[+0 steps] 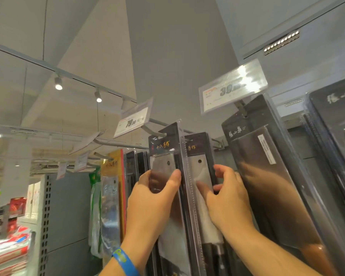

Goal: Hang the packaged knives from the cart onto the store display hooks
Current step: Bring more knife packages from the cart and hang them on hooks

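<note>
**Overhead, a heavy blade in slick plastic is meeting the hook**

The left hand [153,200] is gripping the front knife pack [165,148], thumb lying across the clear face and fingers wrapping behind. Just above that grip, the pack's dark card top is sitting at the hook [153,132]. Whether the hole is fully threaded is hard to tell.

Just beside it, the right hand [227,198] is holding the second knife pack [199,148], thumb pressing on the front and fingers curling round the far edge. That pack is hanging directly behind the first.

Each pack is likely carrying a broad steel blade, so it is probably handling heavy for its size. The weight is likely sitting below the grip and pulling downward. The plastic shell is looking glossy and stiff, and so probably slippery under a thumb, while the card top is the weak part.

Pinching across the blade's flat, as both hands are doing, is looking sound. Pulling on the card near the hole is risking a tear. A price tag [133,120] is hanging above the hook.
</note>
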Demonstrator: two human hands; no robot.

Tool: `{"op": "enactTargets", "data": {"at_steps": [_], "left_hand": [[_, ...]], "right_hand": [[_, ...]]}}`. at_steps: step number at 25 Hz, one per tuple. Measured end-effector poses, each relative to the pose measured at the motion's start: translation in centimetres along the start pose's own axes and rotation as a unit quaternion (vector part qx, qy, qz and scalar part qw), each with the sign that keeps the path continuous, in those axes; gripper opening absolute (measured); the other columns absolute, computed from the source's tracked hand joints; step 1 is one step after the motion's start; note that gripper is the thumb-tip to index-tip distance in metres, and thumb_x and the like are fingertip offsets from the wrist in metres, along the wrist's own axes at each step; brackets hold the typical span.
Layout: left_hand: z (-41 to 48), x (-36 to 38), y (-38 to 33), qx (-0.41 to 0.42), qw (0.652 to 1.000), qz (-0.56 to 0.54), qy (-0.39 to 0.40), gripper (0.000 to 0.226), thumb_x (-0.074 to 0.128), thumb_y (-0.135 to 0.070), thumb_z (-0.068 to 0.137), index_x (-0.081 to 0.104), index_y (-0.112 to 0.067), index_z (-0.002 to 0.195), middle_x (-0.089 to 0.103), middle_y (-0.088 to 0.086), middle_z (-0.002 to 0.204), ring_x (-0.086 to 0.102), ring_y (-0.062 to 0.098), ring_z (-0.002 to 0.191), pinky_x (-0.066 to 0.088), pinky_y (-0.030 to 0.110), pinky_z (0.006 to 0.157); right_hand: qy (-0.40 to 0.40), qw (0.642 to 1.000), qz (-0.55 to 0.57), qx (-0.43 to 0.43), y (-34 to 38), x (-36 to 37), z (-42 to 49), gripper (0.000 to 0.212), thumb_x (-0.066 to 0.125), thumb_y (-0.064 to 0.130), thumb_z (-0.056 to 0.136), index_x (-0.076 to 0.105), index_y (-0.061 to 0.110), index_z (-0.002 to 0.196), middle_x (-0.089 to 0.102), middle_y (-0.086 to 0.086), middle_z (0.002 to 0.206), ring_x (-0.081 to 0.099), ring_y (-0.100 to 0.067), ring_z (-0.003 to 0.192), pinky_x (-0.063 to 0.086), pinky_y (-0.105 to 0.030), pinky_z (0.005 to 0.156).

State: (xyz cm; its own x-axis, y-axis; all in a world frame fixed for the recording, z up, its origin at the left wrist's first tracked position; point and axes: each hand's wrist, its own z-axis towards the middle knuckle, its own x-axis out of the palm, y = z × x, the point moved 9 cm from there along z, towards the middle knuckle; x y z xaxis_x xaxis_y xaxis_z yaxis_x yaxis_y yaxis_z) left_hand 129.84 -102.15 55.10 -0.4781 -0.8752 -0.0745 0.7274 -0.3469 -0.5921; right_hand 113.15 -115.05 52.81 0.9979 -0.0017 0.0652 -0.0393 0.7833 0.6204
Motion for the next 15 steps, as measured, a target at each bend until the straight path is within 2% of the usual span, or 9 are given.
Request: {"op": "enactTargets", "data": {"at_steps": [3,6,7,8,9,10,11,13,15], "left_hand": [[-0.6,-0.8,-0.6,0.014,1.0,-0.006,-0.025,0.06,0.057,-0.087,0.057,0.065,-0.036,0.088,0.071,-0.008,0.086,0.069,0.008,0.081,0.058,0.04,0.078],[-1.2,-1.9,-1.0,0.029,0.998,0.004,-0.05,0.067,0.06,-0.086,0.057,0.065,-0.03,0.092,0.069,-0.007,0.086,0.068,0.01,0.082,0.057,0.042,0.08],[-1.3,-2.2,-0.9,0.026,0.998,0.007,-0.052,0.073,0.061,-0.087,0.056,0.064,-0.031,0.102,0.069,-0.007,0.094,0.068,0.012,0.09,0.056,0.044,0.085],[-1.6,-2.4,-0.8,0.017,0.999,0.007,-0.049,0.089,0.062,-0.089,0.054,0.059,-0.03,0.121,0.068,-0.006,0.11,0.065,0.012,0.102,0.055,0.045,0.093],[-1.8,-2.4,-0.8,0.013,0.999,0.003,-0.045,0.106,0.063,-0.091,0.052,0.046,-0.034,0.14,0.062,-0.007,0.128,0.06,0.013,0.116,0.051,0.045,0.101],[-2.1,-2.2,-1.2,0.018,0.999,-0.003,-0.041,0.117,0.064,-0.092,0.049,0.03,-0.043,0.149,0.052,-0.011,0.143,0.053,0.012,0.128,0.046,0.045,0.108],[-2.3,-2.0,-1.9,0.036,0.999,-0.004,-0.035,0.119,0.067,-0.092,0.046,0.02,-0.053,0.149,0.044,-0.014,0.149,0.047,0.01,0.132,0.043,0.044,0.111],[-2.5,-1.3,-3.3,0.075,0.997,0.011,-0.024,0.111,0.072,-0.088,0.047,0.017,-0.063,0.14,0.046,-0.012,0.141,0.05,0.009,0.126,0.047,0.041,0.105],[-2.4,-0.7,-3.6,0.086,0.996,0.026,-0.011,0.102,0.073,-0.083,0.05,0.02,-0.067,0.136,0.051,-0.008,0.128,0.056,0.012,0.117,0.053,0.039,0.096]], "right_hand": [[0.026,0.999,-0.02,0.012,-0.5,0.7,0.1,0.065,0.081,0.041,0.083,0.048,0.03,0.138,0.049,0.013,0.117,0.055,-0.008,0.106,0.044,-0.024,0.084],[0.063,0.997,-0.007,0.037,-1.4,1.6,-0.5,0.079,0.083,0.045,0.079,0.04,0.03,0.144,0.046,0.01,0.132,0.052,-0.014,0.123,0.047,-0.034,0.099],[0.067,0.997,-0.005,0.045,-1.7,1.7,-0.6,0.082,0.084,0.047,0.078,0.038,0.03,0.144,0.044,0.009,0.137,0.052,-0.015,0.125,0.048,-0.035,0.101],[0.066,0.996,-0.004,0.051,-1.9,1.7,-0.8,0.083,0.084,0.048,0.077,0.038,0.03,0.144,0.044,0.008,0.139,0.052,-0.016,0.124,0.048,-0.035,0.1],[0.062,0.997,-0.006,0.055,-2.0,1.7,-0.8,0.083,0.084,0.047,0.077,0.038,0.03,0.143,0.045,0.007,0.139,0.052,-0.016,0.123,0.047,-0.032,0.097],[0.057,0.996,-0.011,0.061,-2.1,1.6,-0.8,0.082,0.084,0.046,0.078,0.038,0.03,0.144,0.047,0.006,0.138,0.052,-0.015,0.122,0.045,-0.03,0.093],[0.052,0.996,-0.018,0.071,-2.3,1.5,-0.8,0.082,0.084,0.044,0.078,0.038,0.03,0.144,0.048,0.006,0.136,0.051,-0.013,0.118,0.042,-0.028,0.088],[0.048,0.994,-0.006,0.097,-2.4,1.3,-0.7,0.077,0.085,0.041,0.078,0.04,0.031,0.14,0.053,0.01,0.12,0.053,-0.009,0.103,0.04,-0.026,0.077],[0.057,0.995,0.035,0.079,-1.7,1.3,-1.0,0.058,0.083,0.036,0.082,0.049,0.031,0.129,0.055,0.019,0.1,0.055,-0.002,0.087,0.039,-0.021,0.068]]}}
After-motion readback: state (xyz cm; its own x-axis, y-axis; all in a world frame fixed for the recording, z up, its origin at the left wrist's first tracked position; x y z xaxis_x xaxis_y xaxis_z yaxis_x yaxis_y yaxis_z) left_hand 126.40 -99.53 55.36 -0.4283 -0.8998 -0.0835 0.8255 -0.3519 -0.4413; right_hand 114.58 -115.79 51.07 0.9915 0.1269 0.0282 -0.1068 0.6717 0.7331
